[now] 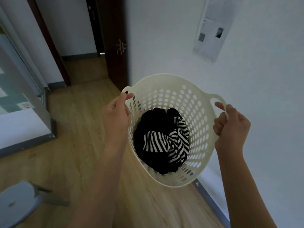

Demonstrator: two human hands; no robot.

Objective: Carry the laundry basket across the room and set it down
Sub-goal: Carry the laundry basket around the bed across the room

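Note:
A cream plastic laundry basket (185,102) with round holes hangs in the air in front of me, above the wooden floor and close to the white wall on the right. Black clothes and a black-and-white striped garment (166,142) lie in its bottom. My left hand (117,116) grips the left handle, thumb over the rim. My right hand (230,124) is closed around the right handle loop.
A dark wooden door (113,40) stands open ahead, leading to a hallway. A glass partition with a grey base (26,112) lines the left side. A grey round stool (18,203) sits at the bottom left. Papers (210,28) hang on the right wall.

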